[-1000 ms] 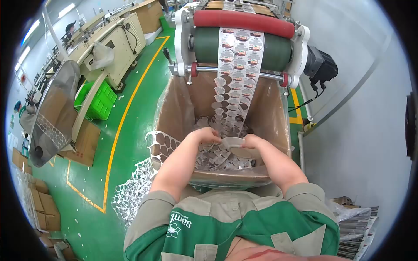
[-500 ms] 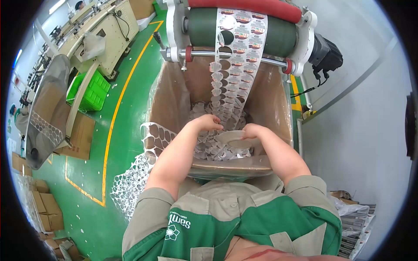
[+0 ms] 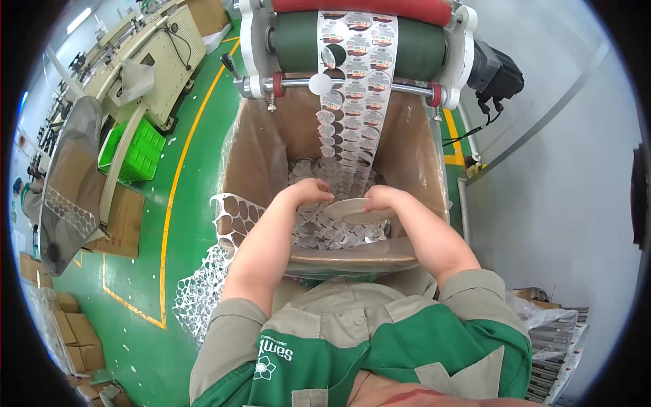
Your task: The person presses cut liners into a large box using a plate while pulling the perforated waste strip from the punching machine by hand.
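Note:
My right hand (image 3: 384, 198) grips the edge of a pale, shallow, plate-like round thing (image 3: 354, 211), tilted over a lined cardboard box (image 3: 264, 139). At the left, my left hand (image 3: 313, 190) has its fingers drawn together beside the plate's edge; whatever they pinch is hidden. A printed label strip (image 3: 366, 88) with punched round holes hangs from the roller down into the box, behind both hands. Loose paper discs (image 3: 319, 237) lie heaped inside the box below my hands. One white disc (image 3: 320, 84) shows in front of the metal bar.
Above the box is a dark green roller (image 3: 295, 42) with a red roller (image 3: 366, 8) and a black motor (image 3: 498, 71). White punched-out scrap webbing (image 3: 203, 285) hangs over the box's left side to the floor. A green crate (image 3: 139, 152) stands farther left.
The view has shifted slightly, moving the machine and box leftward in the picture. A white disc now shows in front of the bar. My right hand still holds the plate-like thing.

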{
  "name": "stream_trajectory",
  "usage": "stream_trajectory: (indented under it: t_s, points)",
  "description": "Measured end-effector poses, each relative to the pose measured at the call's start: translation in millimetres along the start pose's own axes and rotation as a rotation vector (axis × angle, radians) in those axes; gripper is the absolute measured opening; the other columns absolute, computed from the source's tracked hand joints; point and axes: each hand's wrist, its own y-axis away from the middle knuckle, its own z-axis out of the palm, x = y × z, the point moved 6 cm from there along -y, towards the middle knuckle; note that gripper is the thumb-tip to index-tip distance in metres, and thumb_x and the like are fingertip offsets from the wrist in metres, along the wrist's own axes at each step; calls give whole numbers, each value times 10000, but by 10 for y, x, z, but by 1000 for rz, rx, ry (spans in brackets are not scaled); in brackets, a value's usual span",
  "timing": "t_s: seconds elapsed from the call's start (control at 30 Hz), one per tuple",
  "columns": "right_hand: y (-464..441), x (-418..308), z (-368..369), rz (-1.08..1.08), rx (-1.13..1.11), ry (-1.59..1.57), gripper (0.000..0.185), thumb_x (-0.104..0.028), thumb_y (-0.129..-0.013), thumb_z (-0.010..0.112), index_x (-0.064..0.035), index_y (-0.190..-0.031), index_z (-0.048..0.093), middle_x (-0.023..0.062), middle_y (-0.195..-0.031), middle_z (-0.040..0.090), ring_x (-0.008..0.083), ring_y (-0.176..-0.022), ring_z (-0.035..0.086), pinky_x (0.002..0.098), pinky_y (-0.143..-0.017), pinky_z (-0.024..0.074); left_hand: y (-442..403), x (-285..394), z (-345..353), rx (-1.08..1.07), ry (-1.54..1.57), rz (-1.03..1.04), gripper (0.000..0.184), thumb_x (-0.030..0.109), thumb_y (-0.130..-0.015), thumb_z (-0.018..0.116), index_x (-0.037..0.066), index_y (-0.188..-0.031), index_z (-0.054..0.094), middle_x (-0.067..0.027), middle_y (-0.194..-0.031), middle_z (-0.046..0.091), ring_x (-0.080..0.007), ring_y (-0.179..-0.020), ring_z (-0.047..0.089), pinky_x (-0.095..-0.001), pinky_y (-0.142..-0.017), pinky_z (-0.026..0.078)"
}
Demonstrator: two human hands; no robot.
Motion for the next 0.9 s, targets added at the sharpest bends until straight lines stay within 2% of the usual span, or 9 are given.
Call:
stream_trajectory:
  t_s: [0.1, 0.13, 0.17, 0.23, 0.43, 0.67, 0.9]
  points:
    - [28, 0, -23, 11, -4, 16, 367, -373, -719, 682, -100, -963, 668, 135, -915, 650, 272, -852, 610, 372, -773, 460, -47, -55, 19, -24, 25, -26, 603, 405, -738, 698, 58, -1203, 533, -132, -1097, 604, -203, -996, 574, -307, -873, 436]
    - [24, 18, -23, 23, 5, -28, 362, -373, -720, 680, -105, -964, 670, 135, -918, 650, 272, -854, 610, 371, -774, 460, -53, -64, 11, 14, 4, 7, 594, 393, -741, 700, 53, -1199, 535, -115, -1031, 626, -182, -908, 594, -300, -827, 453]
    - [16, 36, -23, 35, 13, -72, 358, -373, -721, 678, -110, -964, 671, 135, -922, 650, 271, -856, 610, 369, -775, 460, -72, -86, 13, 15, 2, 6, 594, 393, -741, 700, 53, -1199, 535, -115, -1031, 626, -182, -908, 594, -300, -827, 453]
    - [35, -14, -54, 21, 11, -50, 351, -373, -724, 675, -119, -965, 674, 132, -925, 650, 269, -854, 611, 369, -776, 459, -69, -97, 30, -25, 24, -30, 665, 434, -702, 701, 17, -1192, 533, -150, -1140, 585, -242, -1032, 572, -321, -892, 436]
    - [65, -56, -96, -1, 40, -60, 319, -346, -713, 688, -136, -954, 680, 116, -905, 658, 263, -849, 616, 374, -775, 465, -49, -101, 60, -44, 56, -51, 672, 440, -716, 693, 7, -1200, 522, -154, -1143, 582, -240, -1032, 573, -321, -896, 436]
    - [81, -40, -110, -8, 37, -41, 352, -361, -721, 679, -115, -973, 669, 138, -911, 649, 277, -855, 612, 375, -773, 463, 25, -34, 48, -43, 91, -71, 642, 405, -720, 697, 3, -1190, 527, -122, -1014, 631, -184, -835, 608, -296, -765, 479]
    - [101, -67, -99, -1, 35, -54, 355, -374, -721, 681, -118, -967, 670, 132, -917, 649, 278, -857, 610, 376, -773, 464, -16, -86, 83, -45, 103, -93, 624, 396, -724, 698, 8, -1185, 534, -112, -1015, 630, -173, -810, 611, -297, -758, 482]
